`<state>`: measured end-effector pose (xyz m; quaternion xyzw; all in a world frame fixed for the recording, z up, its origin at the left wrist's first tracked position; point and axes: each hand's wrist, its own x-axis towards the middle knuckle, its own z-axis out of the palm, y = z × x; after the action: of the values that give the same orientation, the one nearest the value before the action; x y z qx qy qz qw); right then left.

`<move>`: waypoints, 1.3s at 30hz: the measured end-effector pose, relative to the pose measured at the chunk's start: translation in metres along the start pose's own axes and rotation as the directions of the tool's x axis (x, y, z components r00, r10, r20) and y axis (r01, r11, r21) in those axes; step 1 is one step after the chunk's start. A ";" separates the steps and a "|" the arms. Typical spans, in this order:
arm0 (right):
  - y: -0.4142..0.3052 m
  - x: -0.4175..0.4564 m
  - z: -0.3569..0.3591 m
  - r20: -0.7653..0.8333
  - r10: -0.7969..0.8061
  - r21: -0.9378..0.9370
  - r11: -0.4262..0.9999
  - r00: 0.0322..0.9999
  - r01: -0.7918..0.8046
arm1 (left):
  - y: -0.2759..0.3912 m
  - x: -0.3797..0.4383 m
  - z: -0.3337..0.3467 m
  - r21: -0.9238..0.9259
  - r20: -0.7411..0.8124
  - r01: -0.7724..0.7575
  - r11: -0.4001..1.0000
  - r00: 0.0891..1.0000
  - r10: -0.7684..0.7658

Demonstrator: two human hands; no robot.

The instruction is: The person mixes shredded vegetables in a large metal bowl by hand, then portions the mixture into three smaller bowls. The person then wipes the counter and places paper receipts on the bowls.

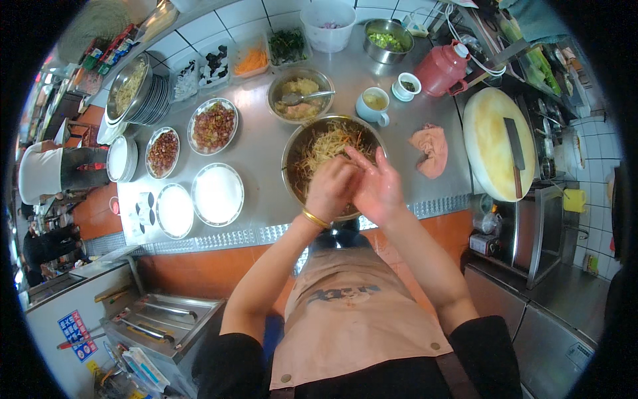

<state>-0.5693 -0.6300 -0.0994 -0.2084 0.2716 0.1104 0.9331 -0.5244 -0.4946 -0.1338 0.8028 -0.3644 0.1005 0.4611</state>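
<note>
A steel mixing bowl (290,180) holds shredded vegetables (326,144), pale with orange strands. Over its near side my left hand (333,184), a gold-coloured bangle at the wrist, is curled with its fingers against the palm of my right hand (377,184). My right hand is spread, its fingers apart and wet-looking. Whether anything lies between the palms is hidden. Just behind stands a metal bowl (271,102) of yellowish paste with a spoon (319,94) in it. A light blue cup (368,113) of liquid is to the right, near a pink cloth (432,149).
Plates of chopped reddish food (213,125) and white oval plates (218,194) lie left. Tubs of shredded carrot (250,61) and greens line the back. At right are a red jug (441,70) and a cleaver (513,144) on a round chopping block (486,149). A person (42,172) stands far left.
</note>
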 end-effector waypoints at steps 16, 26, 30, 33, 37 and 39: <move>-0.014 0.043 -0.131 -0.256 -0.423 -0.950 0.276 0.869 -0.146 | -0.062 -0.026 -0.019 0.245 0.297 0.196 0.950 0.917 -0.266; 0.022 -0.047 -0.130 -0.332 0.041 -0.548 0.805 0.942 -0.228 | 0.009 -0.062 -0.122 -0.140 0.133 0.551 0.823 0.834 -0.536; 0.036 -0.065 -0.053 -0.362 0.073 -0.455 0.856 0.929 -0.244 | 0.045 -0.084 -0.140 -0.174 0.061 0.578 0.797 0.814 -0.577; 0.041 -0.048 -0.046 -0.319 0.165 -0.417 0.860 0.933 -0.295 | 0.071 -0.097 -0.142 -0.250 -0.192 0.488 0.836 0.821 -0.537; 0.052 -0.057 -0.090 -0.260 0.049 -0.609 0.767 0.964 -0.203 | 0.117 -0.147 -0.153 -0.321 -0.346 0.546 0.774 0.693 -0.632; 0.062 -0.051 -0.096 -0.226 0.119 -0.559 0.797 0.967 -0.228 | 0.129 -0.167 -0.146 -0.363 -0.327 0.574 0.734 0.659 -0.677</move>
<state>-0.6753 -0.6229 -0.1654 -0.4663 0.3256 0.2542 0.7823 -0.7061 -0.3331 -0.0495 0.7760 0.0409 0.0701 0.6255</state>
